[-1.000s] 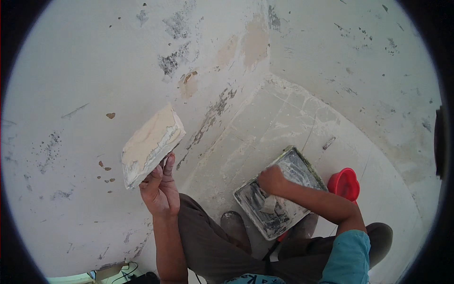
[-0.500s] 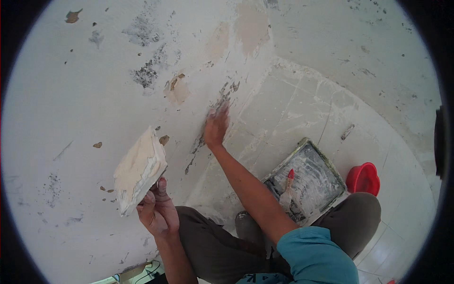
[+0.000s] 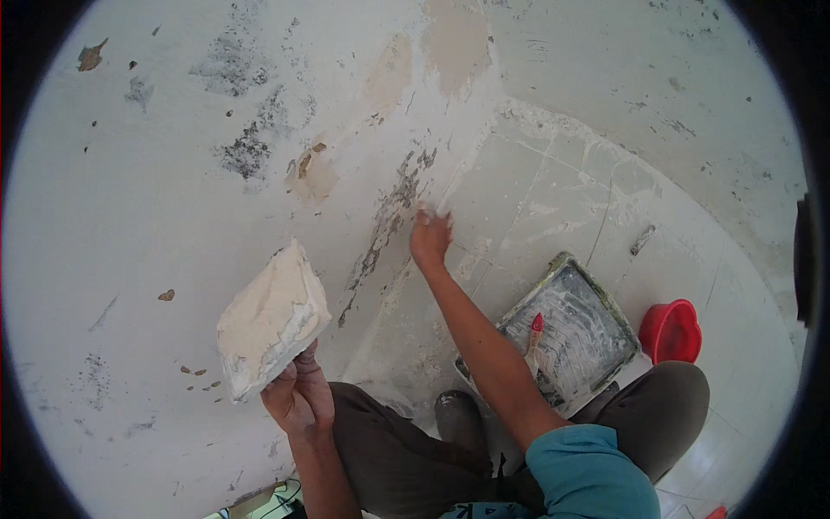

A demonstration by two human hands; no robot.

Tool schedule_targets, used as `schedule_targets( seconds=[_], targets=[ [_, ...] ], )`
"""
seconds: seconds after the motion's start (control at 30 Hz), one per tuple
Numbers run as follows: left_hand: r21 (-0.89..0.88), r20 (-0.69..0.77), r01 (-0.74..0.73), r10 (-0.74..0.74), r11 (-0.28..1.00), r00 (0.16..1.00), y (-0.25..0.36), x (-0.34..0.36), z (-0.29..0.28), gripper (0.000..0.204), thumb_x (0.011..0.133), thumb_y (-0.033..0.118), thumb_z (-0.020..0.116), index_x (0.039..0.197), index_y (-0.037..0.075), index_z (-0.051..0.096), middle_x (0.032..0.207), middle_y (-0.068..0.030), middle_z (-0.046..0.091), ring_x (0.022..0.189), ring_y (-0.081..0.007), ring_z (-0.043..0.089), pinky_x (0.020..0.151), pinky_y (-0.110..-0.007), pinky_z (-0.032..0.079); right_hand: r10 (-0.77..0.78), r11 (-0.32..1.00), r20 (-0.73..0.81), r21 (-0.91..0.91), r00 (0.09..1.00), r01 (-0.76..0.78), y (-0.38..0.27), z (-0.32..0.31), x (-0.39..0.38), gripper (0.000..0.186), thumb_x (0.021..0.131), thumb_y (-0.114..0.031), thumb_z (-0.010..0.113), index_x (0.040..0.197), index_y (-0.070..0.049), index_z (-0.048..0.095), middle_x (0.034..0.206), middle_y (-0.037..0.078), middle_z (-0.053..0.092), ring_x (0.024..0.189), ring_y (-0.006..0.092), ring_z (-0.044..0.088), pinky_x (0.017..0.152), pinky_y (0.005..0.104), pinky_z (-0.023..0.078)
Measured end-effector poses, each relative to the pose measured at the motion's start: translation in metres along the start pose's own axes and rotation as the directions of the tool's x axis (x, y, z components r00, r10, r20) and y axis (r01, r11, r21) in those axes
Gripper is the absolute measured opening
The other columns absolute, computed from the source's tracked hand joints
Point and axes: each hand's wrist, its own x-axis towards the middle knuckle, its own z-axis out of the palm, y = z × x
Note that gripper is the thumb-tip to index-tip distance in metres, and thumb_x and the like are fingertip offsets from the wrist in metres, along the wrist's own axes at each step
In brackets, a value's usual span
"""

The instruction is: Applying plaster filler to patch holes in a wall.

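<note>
Since half a second ago, the right hand (image 3: 431, 235) has slipped from over the wall's dark flaked streak (image 3: 392, 209) to just beside it; its curled, blurred fingers leave me unable to tell whether they hold anything. At its eight o'clock, the left hand (image 3: 303, 394) grips a putty-heaped board (image 3: 272, 322) from below. Toward four o'clock lies a rectangular tray (image 3: 598, 297), white-smeared inside, with a red-tipped hand tool (image 3: 533, 342); at the tray's three o'clock, a red bowl (image 3: 654, 332), its contents unclear.
</note>
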Motion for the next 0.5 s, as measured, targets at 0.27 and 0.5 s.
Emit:
schedule_targets(
  seconds=[0.27,0.5],
  targets=[
    [0.018,-0.023,-0.027,0.028,0.999,0.999,0.004,0.000,0.013,0.056,0.090,-0.003,0.062,0.143,0.003,0.045,0.141,-0.0164,0.055,0.130,-0.0303,0.055,0.112,-0.046,0.047,-0.215,0.563,0.417,0.792,0.883,-0.237,-0.049,-0.118,-0.067,0.025,0.100,-0.018,0.061,0.105,0.005,0.071,0.086,0.014,0.072,0.078,0.0154,0.068,0.068,0.0336,0.054],
    [-0.058,-0.168,0.085,-0.094,0.995,0.981,-0.024,-0.005,0.048,0.064,0.082,-0.010,0.067,0.139,0.002,0.041,0.138,-0.0138,0.055,0.127,-0.0291,0.056,0.107,-0.045,0.046,-0.646,-0.090,0.333,0.861,0.687,-0.501,-0.117,-0.200,-0.156,0.037,0.100,-0.010,0.055,0.134,0.006,0.052,0.131,0.016,0.060,0.124,0.0237,0.057,0.108,0.0401,0.042]
  ],
)
